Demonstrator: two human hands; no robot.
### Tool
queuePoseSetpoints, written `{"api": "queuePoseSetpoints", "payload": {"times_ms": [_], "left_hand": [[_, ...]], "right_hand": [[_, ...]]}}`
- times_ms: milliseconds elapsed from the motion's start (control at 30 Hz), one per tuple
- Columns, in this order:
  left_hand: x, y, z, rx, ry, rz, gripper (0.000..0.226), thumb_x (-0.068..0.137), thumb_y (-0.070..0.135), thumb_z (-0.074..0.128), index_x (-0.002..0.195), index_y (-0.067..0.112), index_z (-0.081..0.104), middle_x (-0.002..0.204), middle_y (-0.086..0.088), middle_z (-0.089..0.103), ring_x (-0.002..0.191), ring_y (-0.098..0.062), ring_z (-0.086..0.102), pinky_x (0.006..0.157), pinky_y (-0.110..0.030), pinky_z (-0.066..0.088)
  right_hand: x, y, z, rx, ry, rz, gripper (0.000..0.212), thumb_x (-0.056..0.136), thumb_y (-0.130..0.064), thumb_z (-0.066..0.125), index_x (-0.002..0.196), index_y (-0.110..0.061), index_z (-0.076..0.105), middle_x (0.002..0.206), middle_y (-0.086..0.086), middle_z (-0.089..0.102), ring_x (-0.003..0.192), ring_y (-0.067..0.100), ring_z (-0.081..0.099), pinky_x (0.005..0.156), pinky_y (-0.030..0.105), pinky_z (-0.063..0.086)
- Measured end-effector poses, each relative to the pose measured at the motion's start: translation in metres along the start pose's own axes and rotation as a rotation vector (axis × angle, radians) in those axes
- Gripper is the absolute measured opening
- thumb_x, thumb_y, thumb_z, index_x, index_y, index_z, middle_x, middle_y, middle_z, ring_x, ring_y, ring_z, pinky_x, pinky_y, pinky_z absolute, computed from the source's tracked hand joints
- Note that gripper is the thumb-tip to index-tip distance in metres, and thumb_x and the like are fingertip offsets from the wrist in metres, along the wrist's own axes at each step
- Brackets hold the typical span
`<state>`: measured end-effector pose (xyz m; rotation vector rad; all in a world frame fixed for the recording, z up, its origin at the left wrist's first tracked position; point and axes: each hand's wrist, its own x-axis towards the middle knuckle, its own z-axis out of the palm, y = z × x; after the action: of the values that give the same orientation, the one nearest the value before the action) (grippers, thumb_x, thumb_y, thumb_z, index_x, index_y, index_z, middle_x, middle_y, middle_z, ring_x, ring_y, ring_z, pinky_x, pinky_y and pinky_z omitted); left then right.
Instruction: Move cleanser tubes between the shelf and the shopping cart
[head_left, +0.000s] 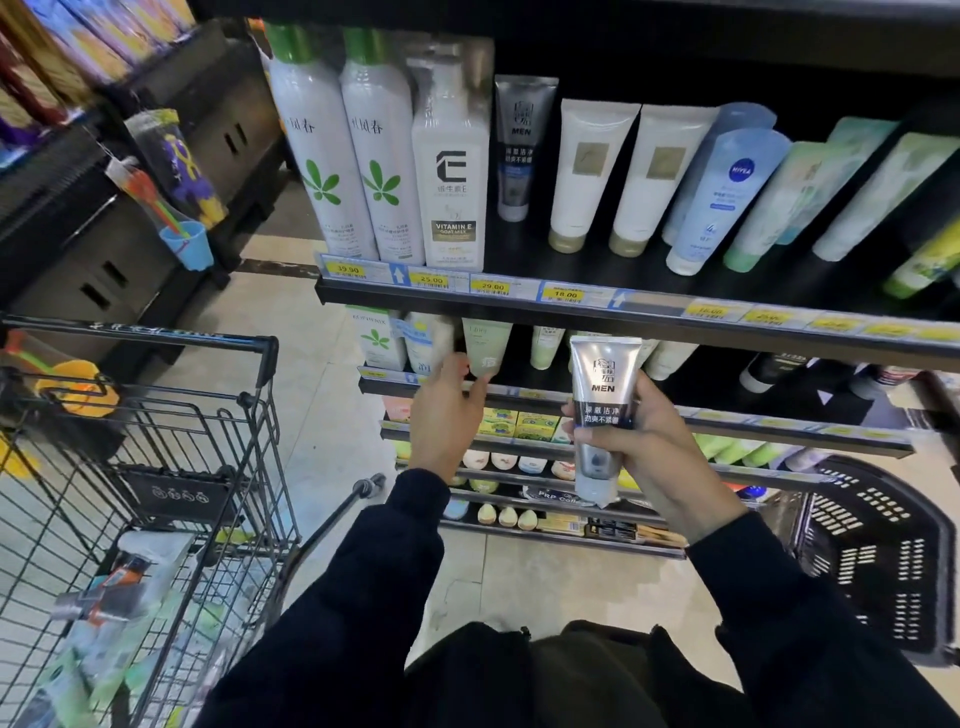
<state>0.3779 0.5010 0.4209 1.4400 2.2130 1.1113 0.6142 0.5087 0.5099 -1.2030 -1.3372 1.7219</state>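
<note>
Head-worn view, angled forward and down, close to shelf (597, 304), cart (156, 467) at left

Cart contents (119, 587) blurred (unreadable); right-edge price tags (831, 323) smeared.

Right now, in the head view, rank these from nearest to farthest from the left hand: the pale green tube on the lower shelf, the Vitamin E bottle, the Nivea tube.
1. Pale green tube: on the lower shelf, right at the fingertips of the left hand.
2. Vitamin E bottle: upper shelf, above the hand.
3. Nivea tube: upper shelf, well off to the right.
</note>
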Motion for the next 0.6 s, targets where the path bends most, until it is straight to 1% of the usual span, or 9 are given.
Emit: {"api": "queuePoseSetpoints", "payload": {"times_ms": [67,133,200,267,333,400,433,533,600], "left_hand": [[-0.007,0.011,-0.024,0.049,0.117,0.135,0.028,0.101,0.035,0.062,0.120,0.014,0.064,0.113,-0.002,0.069,0.102,-0.023,0.065,0.084,-0.044,0.056],[-0.003,0.026,-0.052,0.117,0.288,0.325,0.026,0.101,0.029,0.064,0.119,0.010,0.065,0.108,-0.007,0.068,0.101,-0.026,0.061,0.088,-0.044,0.054],[0.011,0.039,-0.078,0.199,0.416,0.463,0.030,0.102,0.028,0.064,0.122,0.006,0.065,0.112,-0.011,0.066,0.106,-0.030,0.058,0.096,-0.042,0.048],[0.030,0.049,-0.098,0.266,0.482,0.522,0.034,0.102,0.030,0.064,0.124,0.004,0.063,0.117,-0.015,0.063,0.110,-0.033,0.055,0.097,-0.042,0.045],[0.049,0.050,-0.107,0.317,0.476,0.533,0.035,0.101,0.031,0.063,0.123,0.003,0.063,0.119,-0.018,0.061,0.112,-0.036,0.055,0.097,-0.045,0.046],[0.062,0.042,-0.106,0.353,0.406,0.518,0.036,0.100,0.033,0.063,0.119,0.002,0.064,0.117,-0.017,0.063,0.111,-0.036,0.056,0.096,-0.048,0.048],[0.066,0.038,-0.104,0.365,0.366,0.507,0.036,0.100,0.035,0.062,0.116,0.003,0.065,0.115,-0.016,0.063,0.109,-0.035,0.056,0.094,-0.048,0.048],[0.069,0.029,-0.098,0.374,0.297,0.489,0.035,0.100,0.038,0.061,0.113,0.005,0.065,0.112,-0.012,0.063,0.105,-0.033,0.056,0.093,-0.043,0.047],[0.068,0.028,-0.097,0.366,0.295,0.476,0.035,0.100,0.039,0.060,0.113,0.006,0.064,0.112,-0.011,0.063,0.105,-0.031,0.055,0.093,-0.042,0.046]], "right_hand": [[0.002,-0.018,0.006,0.009,-0.001,-0.061,0.068,0.081,0.017,0.073,0.135,-0.021,0.056,0.115,0.017,0.075,0.108,0.034,0.073,0.108,0.058,0.050],[0.006,-0.038,0.012,0.029,0.002,-0.128,0.069,0.081,0.016,0.074,0.134,-0.025,0.057,0.120,0.016,0.074,0.108,0.033,0.074,0.107,0.056,0.051],[0.013,-0.056,0.019,0.033,-0.003,-0.190,0.071,0.078,0.008,0.082,0.131,-0.032,0.059,0.123,0.011,0.073,0.112,0.035,0.072,0.106,0.056,0.051],[0.021,-0.073,0.025,0.008,-0.011,-0.273,0.070,0.071,-0.004,0.089,0.125,-0.040,0.063,0.125,0.009,0.071,0.119,0.039,0.067,0.106,0.059,0.051],[0.029,-0.088,0.031,-0.054,0.019,-0.337,0.071,0.072,-0.005,0.090,0.127,-0.038,0.062,0.124,0.007,0.071,0.118,0.034,0.067,0.105,0.059,0.052],[0.038,-0.101,0.036,-0.122,0.052,-0.389,0.068,0.074,-0.002,0.090,0.128,-0.032,0.060,0.121,0.002,0.072,0.116,0.023,0.069,0.104,0.053,0.054],[0.041,-0.106,0.039,-0.145,0.062,-0.411,0.067,0.075,-0.002,0.089,0.127,-0.030,0.059,0.120,0.000,0.073,0.115,0.021,0.069,0.104,0.051,0.055],[0.052,-0.121,0.049,-0.188,0.099,-0.488,0.064,0.077,-0.006,0.088,0.129,-0.028,0.057,0.118,-0.005,0.072,0.114,0.015,0.068,0.103,0.046,0.055],[0.058,-0.131,0.056,-0.173,0.124,-0.537,0.063,0.080,-0.005,0.086,0.129,-0.029,0.055,0.118,-0.007,0.071,0.113,0.009,0.067,0.102,0.036,0.056]]}}
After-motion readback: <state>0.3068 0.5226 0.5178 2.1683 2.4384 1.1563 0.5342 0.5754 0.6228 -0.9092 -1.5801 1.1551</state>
